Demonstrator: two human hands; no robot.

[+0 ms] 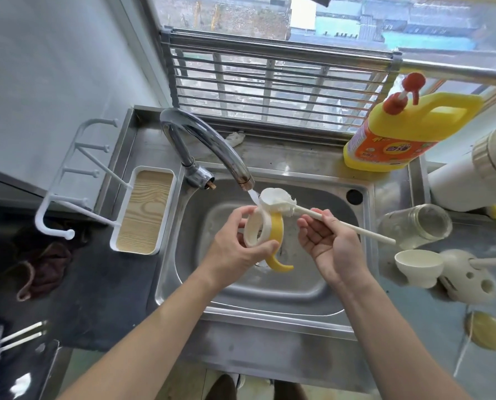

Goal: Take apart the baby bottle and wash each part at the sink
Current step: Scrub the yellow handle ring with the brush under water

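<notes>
Step in hand: washing the handle ring [277, 229], i.e. the bottle's cream collar w/ yellow curved grips, already off the bottle. It's held over the sink [194, 226], mid-basin, just below the tap [206, 140].

Left hand [238, 249] grips the ring, fingers curled round the cream band and thumb on the near side. Right hand [327, 243] pinches the sponge brush [275, 200] by its long cream stick, fingers closed on it. The sponge head sits on the ring's far edge, right in the thin water stream [252, 194].

Next move, as I judge it: work the wet sponge round the inside and outside of the band, turning the ring w/ the left hand, then rinse and set it right w/ the other parts. Needs a firm hold since wet plastic is probably slippery.

Count:
- 1 handle ring, in hand.
- 1 glass bottle body [417, 223], on its side on the right worktop [414, 313].
- 1 cream cap [417, 267], near side of the glass body.
- 1 brush stand [469, 281] w/ holes, a 2nd stick poking from it.
- 1 amber piece [489, 333] near right; maybe the teat, can't tell.
- 1 yellow detergent jug [399, 134], far right.
- 1 wood-look tray [145, 209], left of the sink.
</notes>
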